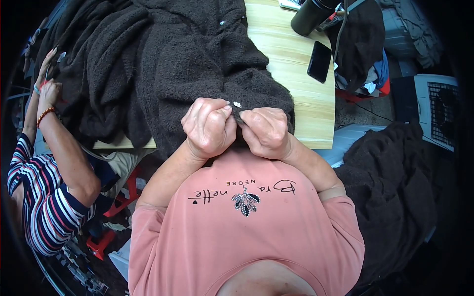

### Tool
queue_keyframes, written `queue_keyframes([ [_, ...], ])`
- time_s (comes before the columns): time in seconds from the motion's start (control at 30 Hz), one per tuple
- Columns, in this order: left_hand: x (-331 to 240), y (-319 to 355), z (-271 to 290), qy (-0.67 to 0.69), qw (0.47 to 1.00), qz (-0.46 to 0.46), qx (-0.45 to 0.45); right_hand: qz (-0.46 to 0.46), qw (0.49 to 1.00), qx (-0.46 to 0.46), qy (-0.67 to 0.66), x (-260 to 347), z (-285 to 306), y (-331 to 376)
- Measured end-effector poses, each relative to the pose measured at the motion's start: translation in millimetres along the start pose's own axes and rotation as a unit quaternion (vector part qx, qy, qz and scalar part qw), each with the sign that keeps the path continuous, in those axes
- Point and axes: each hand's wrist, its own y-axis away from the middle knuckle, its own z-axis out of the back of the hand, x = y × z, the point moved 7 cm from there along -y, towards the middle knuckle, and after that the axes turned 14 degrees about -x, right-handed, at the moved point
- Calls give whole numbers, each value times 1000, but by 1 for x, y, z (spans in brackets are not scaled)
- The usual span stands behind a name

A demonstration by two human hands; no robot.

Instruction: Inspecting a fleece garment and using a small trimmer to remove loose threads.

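1. The fuzzy sweater (197, 54) is dark brown.
2. Its small button (237, 104) is silvery white.
3. The surface (291, 64) is pale wood with grain.
4. The phone (319, 61) is black.
5. The co-worker's sleeve (44, 207) has navy, white and red stripes.
6. The wearer's shirt (247, 237) is salmon pink.

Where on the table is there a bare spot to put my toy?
Bare wood shows on the table between the dark fuzzy garment and the black phone, down to the near edge. The left side is buried under fabric; the far corner is crowded by a dark tumbler.
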Motion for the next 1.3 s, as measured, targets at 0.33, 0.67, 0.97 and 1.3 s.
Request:
queue_keyframes([
  [0.33,39,65,29,95,907,236,335,-528,840,121,-9,-94,21,99],
  [0.67,35,17,-27,59,901,222,369,-154,987,-35,40,-24,33,33],
  [0.97,47,39,-54,225,836,319,386,-137,970,-187,76,41,85,27],
  [1.3,-14,115,-87,408,467,639,455,-246,956,-158,38,61,57,70],
])
